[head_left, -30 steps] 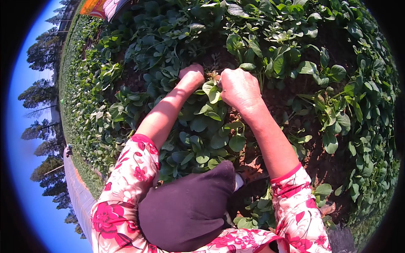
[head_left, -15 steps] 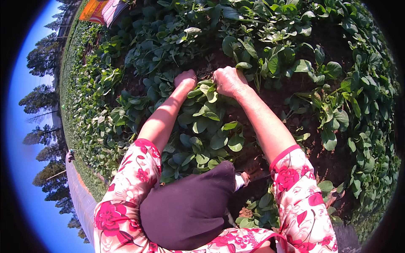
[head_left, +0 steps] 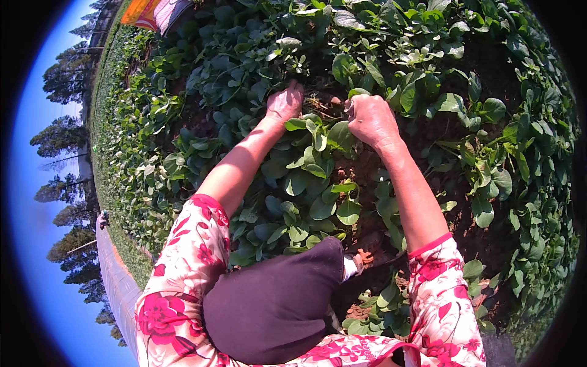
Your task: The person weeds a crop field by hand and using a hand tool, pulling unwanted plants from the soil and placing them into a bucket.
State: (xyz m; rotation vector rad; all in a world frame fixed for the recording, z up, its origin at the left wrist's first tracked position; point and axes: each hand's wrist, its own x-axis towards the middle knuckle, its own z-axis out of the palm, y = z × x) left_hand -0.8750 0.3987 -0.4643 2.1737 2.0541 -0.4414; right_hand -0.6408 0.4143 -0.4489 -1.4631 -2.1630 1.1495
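My left hand (head_left: 285, 103) reaches in among the leafy green plants, its fingers bent together at a patch of pale dry stems and weeds (head_left: 323, 105). The fingertips are partly hidden, and what they hold cannot be made out. To its right, my right hand (head_left: 372, 120) is closed in a fist. A small greyish end shows at the thumb side of that fist, too little to name. Just below and between the hands stands a leafy green plant (head_left: 315, 137) with broad rounded leaves.
Rows of leafy plants (head_left: 489, 165) spread all round, with brown soil (head_left: 361, 168) between them. My dark-clad knee (head_left: 275, 300) is close below. An orange and white bag (head_left: 143, 13) lies at the far upper left. Plastic sheeting (head_left: 119, 275), a distant person (head_left: 103, 219) and trees (head_left: 64, 137) are at the left.
My right hand has moved to the right, away from the left hand. The left hand has shifted slightly right and farther out, showing the pale stems and soil between them.
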